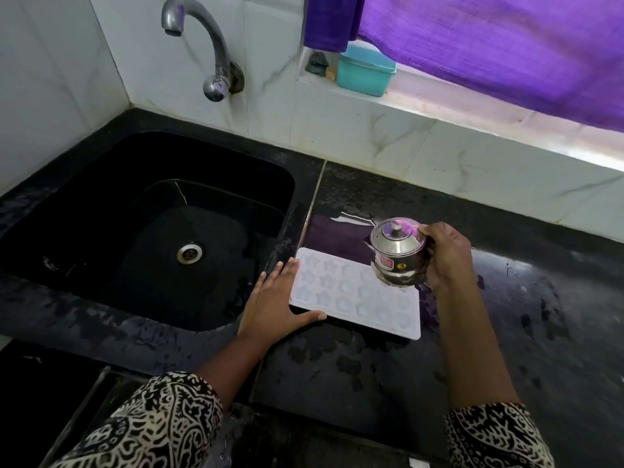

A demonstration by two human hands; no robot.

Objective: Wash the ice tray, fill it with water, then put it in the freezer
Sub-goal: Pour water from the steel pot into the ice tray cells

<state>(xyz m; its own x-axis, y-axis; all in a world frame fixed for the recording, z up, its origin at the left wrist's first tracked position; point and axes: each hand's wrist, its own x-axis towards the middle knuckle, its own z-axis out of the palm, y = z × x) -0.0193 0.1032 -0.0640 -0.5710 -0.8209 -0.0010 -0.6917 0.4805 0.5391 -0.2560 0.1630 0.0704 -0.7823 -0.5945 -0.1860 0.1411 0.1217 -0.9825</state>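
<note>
Beside sink (84, 197), ice tray (354, 298) cavities-up, long axis left-right

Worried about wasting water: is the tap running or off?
Off: no stream falls from the tap into the sink below.

Matt white plastic ice tray (354, 295), shiny steel pot (396, 251), glossy black counter (506, 315).

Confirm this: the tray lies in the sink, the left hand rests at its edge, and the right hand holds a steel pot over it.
One thing is wrong: the tray lies on the counter beside the sink, not in it, as the head view shows. The rest stands: the left hand rests at its edge, and the right hand holds a steel pot over it.
</note>
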